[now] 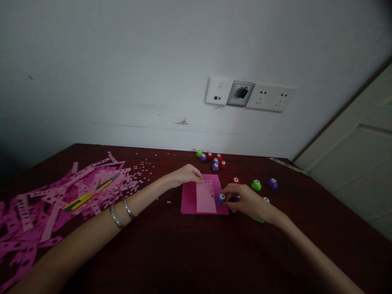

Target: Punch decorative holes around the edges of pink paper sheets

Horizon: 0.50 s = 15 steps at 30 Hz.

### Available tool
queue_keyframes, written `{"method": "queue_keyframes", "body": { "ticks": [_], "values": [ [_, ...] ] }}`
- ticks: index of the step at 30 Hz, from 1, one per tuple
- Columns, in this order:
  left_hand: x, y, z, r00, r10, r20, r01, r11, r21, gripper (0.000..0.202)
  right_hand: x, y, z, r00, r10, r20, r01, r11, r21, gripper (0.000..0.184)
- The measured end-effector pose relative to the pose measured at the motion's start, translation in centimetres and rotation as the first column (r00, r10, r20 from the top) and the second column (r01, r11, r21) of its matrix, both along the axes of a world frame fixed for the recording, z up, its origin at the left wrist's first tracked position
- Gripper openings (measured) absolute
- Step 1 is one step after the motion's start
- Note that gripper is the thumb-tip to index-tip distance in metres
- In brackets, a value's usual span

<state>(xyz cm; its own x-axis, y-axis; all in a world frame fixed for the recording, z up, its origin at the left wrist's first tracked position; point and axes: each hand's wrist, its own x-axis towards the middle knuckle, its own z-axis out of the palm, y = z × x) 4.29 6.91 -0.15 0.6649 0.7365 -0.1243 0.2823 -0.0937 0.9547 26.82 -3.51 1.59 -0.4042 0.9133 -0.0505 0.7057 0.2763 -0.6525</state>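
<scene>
A light pink paper [204, 200] lies over darker pink sheets [188, 200] on the dark table. Small punched holes run along its top and right edges. My left hand [187, 174] pinches the paper's upper left corner between thumb and fingers. At the right edge of the paper, my right hand [240, 198] grips a purple craft punch [219, 199] with a white round top. Another purple piece shows partly under that hand's fingers. A green punch [258, 220] is mostly hidden beneath my right hand.
Punched pink strips [45, 208] heap at the left, with a yellow utility knife [81, 201] on them and tiny cut-outs [134, 179] beside. Several coloured punches [215, 166] cluster near the wall; a green punch [256, 185] and purple punch [272, 183] stand right. Wall sockets [271, 98] are above.
</scene>
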Motion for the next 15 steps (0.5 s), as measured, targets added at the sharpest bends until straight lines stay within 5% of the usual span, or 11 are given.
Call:
{"method": "queue_keyframes", "body": {
  "ticks": [15],
  "values": [
    [0.05, 0.00, 0.00, 0.999, 0.021, 0.034, -0.018, 0.996, -0.091, 0.013, -0.19, -0.11, 0.25, 0.999, 0.032, 0.017, -0.032, 0.999, 0.021, 0.015]
  ]
}}
